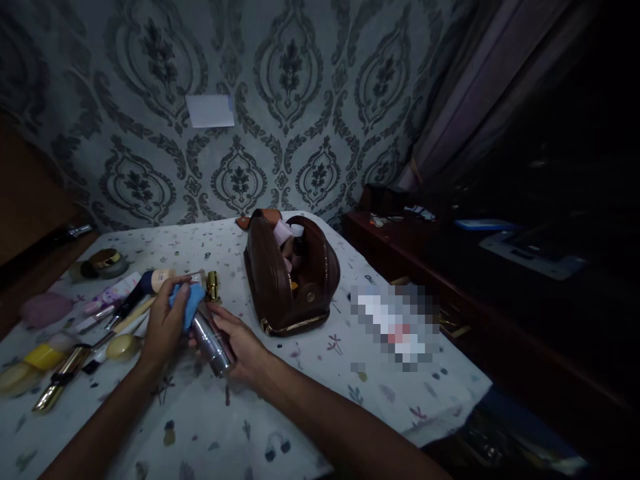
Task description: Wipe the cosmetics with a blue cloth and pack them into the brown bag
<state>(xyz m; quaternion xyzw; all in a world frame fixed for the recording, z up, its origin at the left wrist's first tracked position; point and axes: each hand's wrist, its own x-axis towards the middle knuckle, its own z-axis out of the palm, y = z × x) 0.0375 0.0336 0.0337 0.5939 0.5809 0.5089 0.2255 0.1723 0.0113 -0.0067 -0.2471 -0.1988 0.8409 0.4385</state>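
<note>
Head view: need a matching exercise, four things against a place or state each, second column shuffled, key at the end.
Things:
1. Blue cloth
2. Silver cylinder
3. Brown bag
4. White rectangle

Place or state:
A. Open, on the printed tablecloth
B. Against the patterned wall
C. Held in the right hand
D. Held in the left hand

Pairs: 1-D, 2-C, 3-A, 4-B
</note>
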